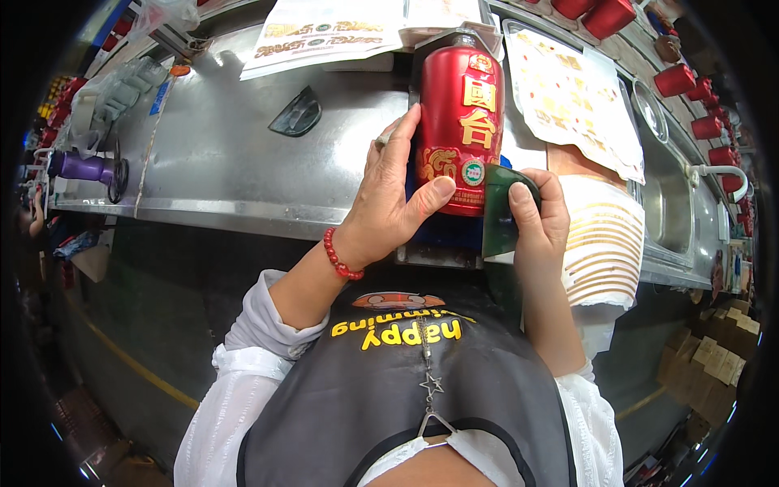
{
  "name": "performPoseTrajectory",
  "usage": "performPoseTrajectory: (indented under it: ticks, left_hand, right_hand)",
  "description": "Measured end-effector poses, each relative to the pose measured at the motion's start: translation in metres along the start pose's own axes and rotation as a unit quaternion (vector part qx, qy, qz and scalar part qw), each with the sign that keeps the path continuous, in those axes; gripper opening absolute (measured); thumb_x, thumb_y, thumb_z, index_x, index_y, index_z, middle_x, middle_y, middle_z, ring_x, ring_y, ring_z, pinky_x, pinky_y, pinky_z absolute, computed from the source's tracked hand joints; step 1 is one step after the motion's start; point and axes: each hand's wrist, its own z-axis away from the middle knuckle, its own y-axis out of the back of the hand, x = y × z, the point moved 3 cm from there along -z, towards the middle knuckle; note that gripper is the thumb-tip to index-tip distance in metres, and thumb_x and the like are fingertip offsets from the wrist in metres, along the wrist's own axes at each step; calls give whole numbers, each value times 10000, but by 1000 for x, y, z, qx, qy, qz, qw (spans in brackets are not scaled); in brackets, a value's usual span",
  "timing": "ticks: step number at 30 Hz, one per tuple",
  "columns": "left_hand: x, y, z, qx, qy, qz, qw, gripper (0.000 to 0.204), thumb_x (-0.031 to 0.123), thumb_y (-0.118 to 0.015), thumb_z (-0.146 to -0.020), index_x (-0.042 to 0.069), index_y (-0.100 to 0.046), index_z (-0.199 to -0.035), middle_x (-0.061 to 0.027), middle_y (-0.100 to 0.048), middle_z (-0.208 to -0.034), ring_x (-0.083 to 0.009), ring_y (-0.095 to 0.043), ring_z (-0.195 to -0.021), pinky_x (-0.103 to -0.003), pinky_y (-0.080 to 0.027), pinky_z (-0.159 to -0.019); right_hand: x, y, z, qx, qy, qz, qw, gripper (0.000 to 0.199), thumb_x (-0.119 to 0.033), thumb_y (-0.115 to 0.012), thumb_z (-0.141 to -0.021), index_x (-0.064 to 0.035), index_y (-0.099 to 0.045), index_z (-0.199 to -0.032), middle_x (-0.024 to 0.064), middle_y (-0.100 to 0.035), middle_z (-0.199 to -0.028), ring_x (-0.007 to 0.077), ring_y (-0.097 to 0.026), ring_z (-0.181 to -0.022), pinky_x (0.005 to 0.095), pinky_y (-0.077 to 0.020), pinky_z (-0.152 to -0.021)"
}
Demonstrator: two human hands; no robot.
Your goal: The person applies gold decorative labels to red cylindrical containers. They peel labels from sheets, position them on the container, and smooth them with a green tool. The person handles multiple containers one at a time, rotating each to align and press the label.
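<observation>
In front of me a glossy red bottle (450, 105) with gold raised characters, a gold pattern and a small round green-and-white emblem lies tilted on a blue support, its neck pointing away. Flat along the bottle's left side are the fingers of my left hand (393, 183), and its thumb presses on the lower front, holding it steady. Between the thumb and fingers of my right hand (542, 213) is a dark green, see-through scraper (500, 213). Its straight edge meets the bottle's lower right. Most of the support is hidden under the bottle.
Another dark green scraper (299, 112) lies on the metal worktop (219, 154) at left. Decal sheets (324, 32) lie behind it; a larger sheet (572, 97) and a stack of gold-striped strips (602, 235) are at right. Beyond are a sink (669, 203), red bottles (675, 79) and a purple heat gun (85, 168).
</observation>
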Motion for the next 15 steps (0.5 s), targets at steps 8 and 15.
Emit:
performPoseTrajectory:
  ticks: [8, 15]
  left_hand:
    - [-11, 13, 7, -45, -119, -261, 957, 1167, 603, -762, -793, 10, -172, -1606, -279, -481, -1443, -474, -282, -1462, -650, -97, -1194]
    - [19, 17, 1, 10, -197, -355, 914, 1099, 568, -797, -766, -29, -314, -1553, -277, -635, -1044, -499, -328, -1428, -688, -96, -1171]
  right_hand:
    - [-15, -11, 1, -6, 4, 30, 1000, 298, -123, -594, -998, -3, -522, -1261, 71, -646, -1063, 88, -598, -927, 240, -513, -817]
    - [-27, -18, -6, -1, 21, 106, 994, 276, -103, -594, -965, -20, -565, -1228, 67, -643, -1073, 111, -591, -952, 251, -493, -858]
